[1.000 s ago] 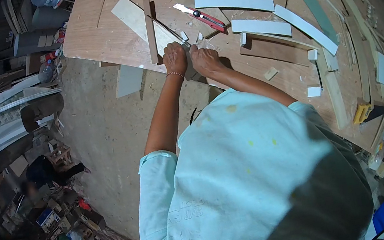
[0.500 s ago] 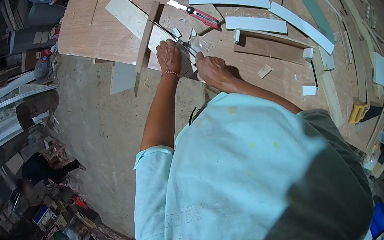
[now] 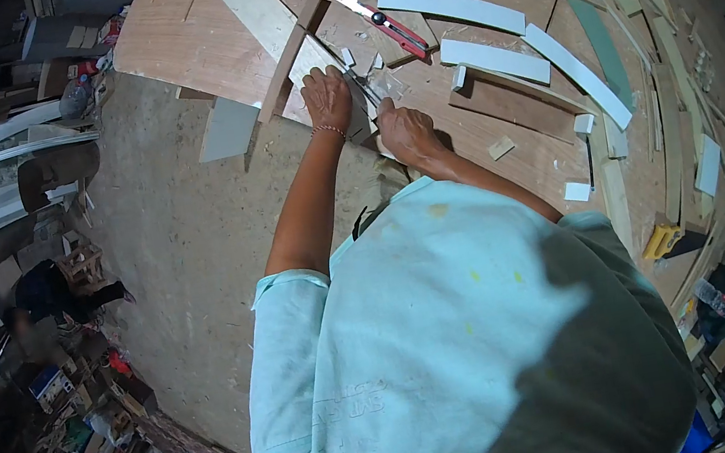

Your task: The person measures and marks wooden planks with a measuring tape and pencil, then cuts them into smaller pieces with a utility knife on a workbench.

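A slim metal tool [image 3: 366, 85] lies by the near end of a pale board [image 3: 257, 11] at the bench [image 3: 171, 34] edge. The right hand [image 3: 410, 133] has its fingers closed around the tool; the left hand [image 3: 327, 100] rests curled on the board, its grip unclear. Beyond lies a red cutter [image 3: 399, 35]. Faint lettering on the shirt [image 3: 433, 310] is illegible.

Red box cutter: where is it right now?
In the head view, the red box cutter lies upper centre on the workbench, beyond the right hand, beside the left end of a curved white strip.
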{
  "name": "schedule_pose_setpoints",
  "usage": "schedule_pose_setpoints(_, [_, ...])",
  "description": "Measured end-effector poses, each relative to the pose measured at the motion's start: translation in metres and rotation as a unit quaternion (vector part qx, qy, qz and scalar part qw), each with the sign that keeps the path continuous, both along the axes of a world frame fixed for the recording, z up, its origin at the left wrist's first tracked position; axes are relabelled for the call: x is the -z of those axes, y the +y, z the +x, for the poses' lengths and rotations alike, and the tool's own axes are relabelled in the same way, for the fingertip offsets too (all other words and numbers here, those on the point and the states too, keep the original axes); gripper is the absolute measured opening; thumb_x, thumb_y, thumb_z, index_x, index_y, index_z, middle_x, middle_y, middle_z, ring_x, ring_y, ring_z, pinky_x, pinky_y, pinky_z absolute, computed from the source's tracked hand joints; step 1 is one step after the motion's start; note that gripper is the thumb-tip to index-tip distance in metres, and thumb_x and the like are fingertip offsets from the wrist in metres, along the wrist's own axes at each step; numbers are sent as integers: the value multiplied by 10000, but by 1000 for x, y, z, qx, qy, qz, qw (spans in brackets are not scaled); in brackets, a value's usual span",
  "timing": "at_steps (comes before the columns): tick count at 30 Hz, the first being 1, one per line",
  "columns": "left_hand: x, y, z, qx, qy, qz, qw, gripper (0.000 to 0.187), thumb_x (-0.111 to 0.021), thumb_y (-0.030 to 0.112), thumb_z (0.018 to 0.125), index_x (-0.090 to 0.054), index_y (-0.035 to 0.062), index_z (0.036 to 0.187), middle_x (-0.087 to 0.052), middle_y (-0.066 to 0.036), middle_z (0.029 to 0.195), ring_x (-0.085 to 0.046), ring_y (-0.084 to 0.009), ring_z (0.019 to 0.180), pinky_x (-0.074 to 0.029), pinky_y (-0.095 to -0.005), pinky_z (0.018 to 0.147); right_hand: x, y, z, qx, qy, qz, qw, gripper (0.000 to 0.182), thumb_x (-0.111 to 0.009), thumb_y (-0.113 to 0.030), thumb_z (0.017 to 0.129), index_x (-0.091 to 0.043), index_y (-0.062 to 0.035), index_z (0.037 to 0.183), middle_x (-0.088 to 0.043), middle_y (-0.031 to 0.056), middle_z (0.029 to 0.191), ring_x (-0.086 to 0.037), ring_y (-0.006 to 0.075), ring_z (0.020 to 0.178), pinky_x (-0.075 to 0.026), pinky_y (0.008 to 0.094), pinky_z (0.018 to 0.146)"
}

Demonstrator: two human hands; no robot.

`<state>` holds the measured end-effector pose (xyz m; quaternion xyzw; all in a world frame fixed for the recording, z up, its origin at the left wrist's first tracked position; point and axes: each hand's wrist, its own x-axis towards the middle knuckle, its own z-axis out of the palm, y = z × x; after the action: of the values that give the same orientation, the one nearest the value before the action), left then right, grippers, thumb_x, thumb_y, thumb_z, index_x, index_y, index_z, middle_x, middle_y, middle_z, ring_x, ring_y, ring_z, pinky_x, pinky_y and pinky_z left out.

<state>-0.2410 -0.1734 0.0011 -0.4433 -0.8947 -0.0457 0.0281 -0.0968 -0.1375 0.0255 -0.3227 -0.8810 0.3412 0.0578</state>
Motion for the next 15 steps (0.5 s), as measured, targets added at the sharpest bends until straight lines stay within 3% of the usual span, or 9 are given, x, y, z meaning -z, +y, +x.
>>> schedule_pose_setpoints(4, [-3, -9, 14, 19, 20, 5, 1000, 91, -409, 111, 766, -464, 39, 766, -471, -120, 769, -470, -248, 741, -349, -372, 630, -1, -1, 12, -5, -6, -6, 1000, 344, -309, -202, 832, -518, 48, 722, -546, 236, 609, -552, 406, 608, -441, 467, 597])
schedule_pose_setpoints(9, [-2, -22, 33, -1, 11, -15, 1000, 103, -439, 152, 754, -491, 64, 764, -478, -84, 776, -466, -212, 763, -336, -371, 669, -16, -5, 30, -76, -90, 2, 993, 230, -336, -147, 803, -466, 41, 784, -549, 240, 619, -565, 387, 595, -447, 462, 556])
schedule_pose_setpoints(15, [-16, -30, 46, -16, -6, -34, 999, 91, -430, 120, 754, -494, 58, 767, -484, -90, 769, -475, -219, 756, -339, -380, 681, -33, -9, 32, -82, -131, -3, 988, 176, -375, -117, 769, -454, 37, 799, -557, 241, 643, -575, 378, 618, -451, 454, 550])
